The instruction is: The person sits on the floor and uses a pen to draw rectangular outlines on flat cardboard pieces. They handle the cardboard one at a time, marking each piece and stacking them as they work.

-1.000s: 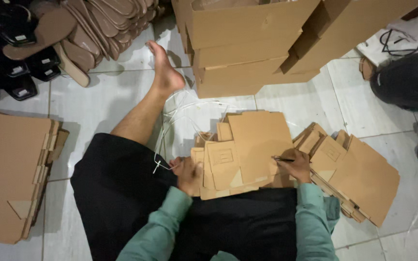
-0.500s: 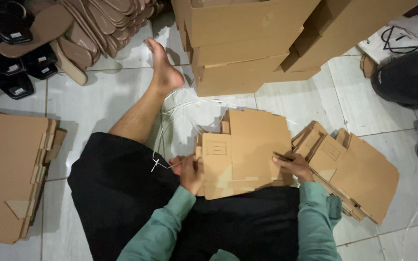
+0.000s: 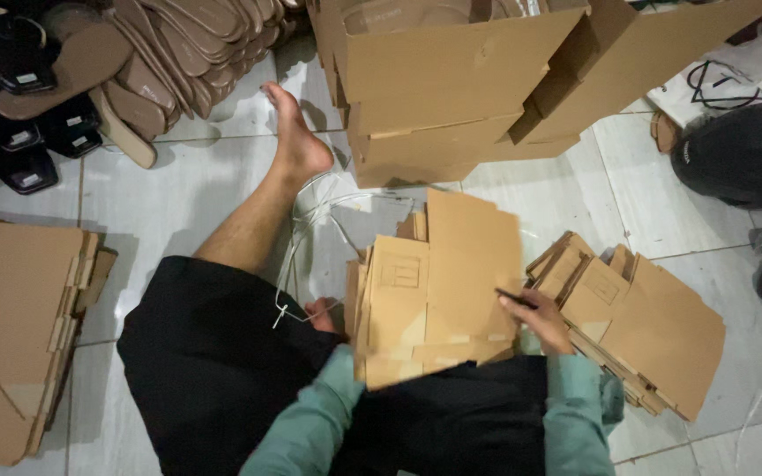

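Head view | flat cardboard blank [image 3: 451,291] | between left hand [image 3: 324,315] and right hand [image 3: 541,319]

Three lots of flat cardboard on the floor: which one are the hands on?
The middle stack, on the lap. The left hand grips its left edge, the right hand its right. The left pile and right pile lie untouched.

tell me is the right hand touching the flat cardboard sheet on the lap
Touching. The head view shows the right hand lying on the right edge of the flat cardboard sheet, its fingers over the board with no gap between them.
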